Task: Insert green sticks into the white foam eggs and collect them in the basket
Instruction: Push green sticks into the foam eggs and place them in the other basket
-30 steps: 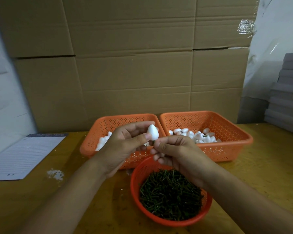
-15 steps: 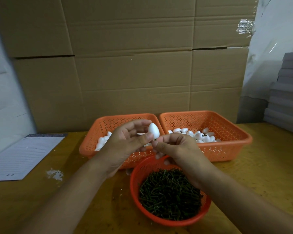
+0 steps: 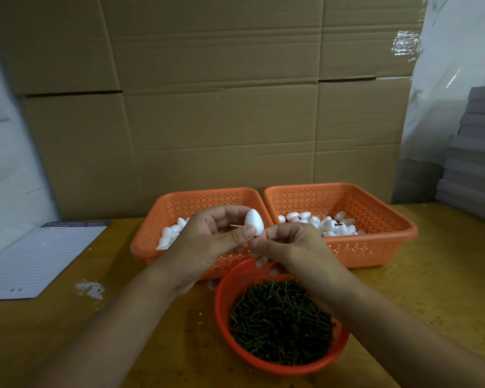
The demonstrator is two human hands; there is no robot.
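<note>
A: Where did the job stand at that moment?

B: Midway, by my reading. The left hand (image 3: 207, 236) pinched a white foam egg (image 3: 254, 222) between thumb and fingers, pointed end up, above the gap between the two rectangular orange perforated plastic baskets. The right hand (image 3: 289, 245) was closed just under the egg's blunt end, fingertips bunched as if pinching a green stick, though the stick itself was almost wholly hidden, so I could not tell how deep it sat.

A: And the baskets?

B: The left orange basket (image 3: 163, 219) held plain white eggs heaped at its near left side. The right orange basket (image 3: 381, 219) held a spread of eggs, and a few showed a dark stub, so I judged that to be the collecting basket. Its far half was bare.

A: Plenty left, then?

B: Yes. The round red plastic bowl of short green sticks (image 3: 280, 326) on the yellow wooden worktop (image 3: 431, 289), just below the hands, was thickly filled. Eggs remained in the left basket too, partly hidden by the left hand. I took it that this egg needed its stick seated and then a drop into the right basket, with many repeats to follow.

A: Anything else nearby?

B: A lined paper pad (image 3: 39, 259) at the left, white foam crumbs (image 3: 90, 288) beside it, and stacked brown cardboard boxes (image 3: 221, 107) behind.
</note>
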